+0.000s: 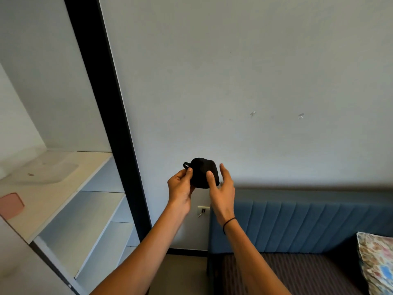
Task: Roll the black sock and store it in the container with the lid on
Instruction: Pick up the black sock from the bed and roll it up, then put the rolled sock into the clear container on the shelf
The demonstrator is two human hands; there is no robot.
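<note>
Rolled black sock (204, 175) was held mid-air before the wall, between both hands. Left hand (180, 187) grip pinched its left edge, a small loop sticking out above. Right hand (222, 188) grip half-open, thumb on sock front, fingers spread behind.

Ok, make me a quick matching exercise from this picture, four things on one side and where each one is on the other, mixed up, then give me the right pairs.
Things:
1. black sock
2. pink lid
3. floral pillow
4. black wristband

Places:
A. on the pale shelf top at far left
B. around the right wrist
C. held up between the left hand and right hand, in front of the wall
D. on the bed at lower right

Pairs: 1-C, 2-A, 3-D, 4-B
</note>
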